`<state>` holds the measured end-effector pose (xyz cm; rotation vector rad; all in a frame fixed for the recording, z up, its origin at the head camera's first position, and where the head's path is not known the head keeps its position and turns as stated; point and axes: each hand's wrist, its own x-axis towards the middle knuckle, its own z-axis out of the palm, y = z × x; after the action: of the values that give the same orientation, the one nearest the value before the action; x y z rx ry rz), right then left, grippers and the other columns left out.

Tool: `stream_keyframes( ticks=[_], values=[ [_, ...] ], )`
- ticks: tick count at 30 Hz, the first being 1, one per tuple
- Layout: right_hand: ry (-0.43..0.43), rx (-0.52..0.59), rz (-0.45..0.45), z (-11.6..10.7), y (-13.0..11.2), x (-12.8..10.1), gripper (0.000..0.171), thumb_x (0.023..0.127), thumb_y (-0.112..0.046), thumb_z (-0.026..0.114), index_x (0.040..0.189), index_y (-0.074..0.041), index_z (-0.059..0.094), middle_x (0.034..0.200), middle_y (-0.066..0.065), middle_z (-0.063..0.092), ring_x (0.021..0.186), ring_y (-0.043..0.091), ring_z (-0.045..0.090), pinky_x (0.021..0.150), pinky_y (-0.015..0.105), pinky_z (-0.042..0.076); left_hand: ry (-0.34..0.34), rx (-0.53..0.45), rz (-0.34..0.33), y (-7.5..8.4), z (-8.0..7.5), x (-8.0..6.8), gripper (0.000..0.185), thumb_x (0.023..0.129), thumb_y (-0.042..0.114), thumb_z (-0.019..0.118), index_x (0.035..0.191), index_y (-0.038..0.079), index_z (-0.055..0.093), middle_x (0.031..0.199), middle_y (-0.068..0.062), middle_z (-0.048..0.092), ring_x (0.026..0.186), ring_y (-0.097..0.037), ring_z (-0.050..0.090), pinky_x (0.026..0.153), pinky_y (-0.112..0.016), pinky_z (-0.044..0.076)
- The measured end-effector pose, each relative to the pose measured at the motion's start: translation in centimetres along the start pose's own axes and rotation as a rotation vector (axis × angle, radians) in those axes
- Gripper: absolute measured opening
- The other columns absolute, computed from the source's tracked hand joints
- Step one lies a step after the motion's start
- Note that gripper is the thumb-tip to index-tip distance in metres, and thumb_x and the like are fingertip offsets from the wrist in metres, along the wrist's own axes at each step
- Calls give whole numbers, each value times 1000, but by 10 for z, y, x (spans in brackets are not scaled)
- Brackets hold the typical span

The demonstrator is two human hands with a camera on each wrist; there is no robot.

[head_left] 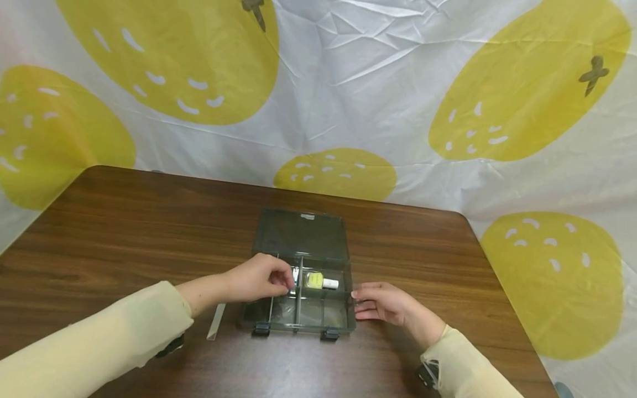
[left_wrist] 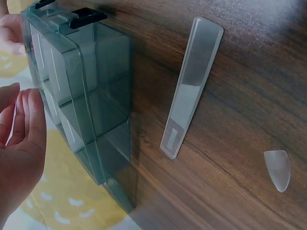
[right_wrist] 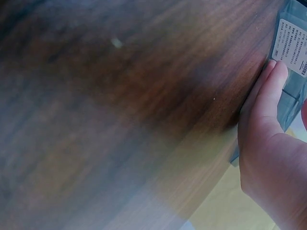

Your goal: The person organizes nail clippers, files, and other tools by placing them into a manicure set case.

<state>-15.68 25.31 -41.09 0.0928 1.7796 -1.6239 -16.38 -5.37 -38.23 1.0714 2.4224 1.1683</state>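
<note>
A dark translucent compartment box (head_left: 325, 330) stands with its lid (head_left: 301, 235) swung back. A small bottle of yellow nail polish (head_left: 314, 280) with a white cap lies in its upper right compartment. My left hand (head_left: 261, 278) is over the upper left part of the box, fingers bent, fingertips beside a small shiny item (head_left: 295, 275) partly hidden by them. I cannot tell whether the fingers pinch that item. My right hand (head_left: 385, 304) rests its extended fingers against the box's right side; in the right wrist view the fingertips (right_wrist: 278, 72) lie by a white printed label (right_wrist: 291, 45).
Left of the box, a flat clear nail file (left_wrist: 192, 86) lies on the brown wooden table (head_left: 164, 232). A clear, pointed nail-shaped piece (left_wrist: 278, 170) lies near it in the left wrist view. Two dark latches (head_left: 330, 334) stick out at the box's front. Behind hangs a patterned cloth (head_left: 348, 110).
</note>
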Motion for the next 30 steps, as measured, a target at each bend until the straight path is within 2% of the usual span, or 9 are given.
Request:
stream_keyframes(
  ticks=[5,8,15,20,30],
  values=[
    [1,-4,0,0,0,0,54,89,-11,55,129,16,32,86,-3,60,76,8,62,79,28,55,7,5,-11,2,-5,0,7,81,1,62,84,4,67,77,2,65,70,0,53,68,-18,49],
    [1,-8,1,0,0,0,53,89,-11,55,129,16,33,86,-3,60,77,8,62,79,28,55,18,13,-22,3,-9,-1,6,82,2,62,85,5,67,77,3,64,71,-1,53,69,-18,48],
    [2,-11,1,-1,1,1,59,89,-12,54,133,17,27,87,-3,61,77,8,62,79,28,55,56,17,-37,-5,-20,-11,4,82,4,64,85,4,67,79,2,66,72,-1,54,69,-19,49],
    [-3,-11,1,-1,1,1,59,89,-12,54,133,18,27,85,-4,61,76,8,62,78,27,55,73,8,-102,-17,-30,-27,6,83,6,64,89,5,67,82,2,65,74,-2,54,70,-20,49],
    [-6,-8,5,0,0,0,52,89,-11,54,130,15,33,85,-4,61,76,8,62,79,27,54,155,42,-190,-43,-54,-71,9,84,9,67,92,5,67,83,2,64,76,0,53,69,-20,48]
  ],
)
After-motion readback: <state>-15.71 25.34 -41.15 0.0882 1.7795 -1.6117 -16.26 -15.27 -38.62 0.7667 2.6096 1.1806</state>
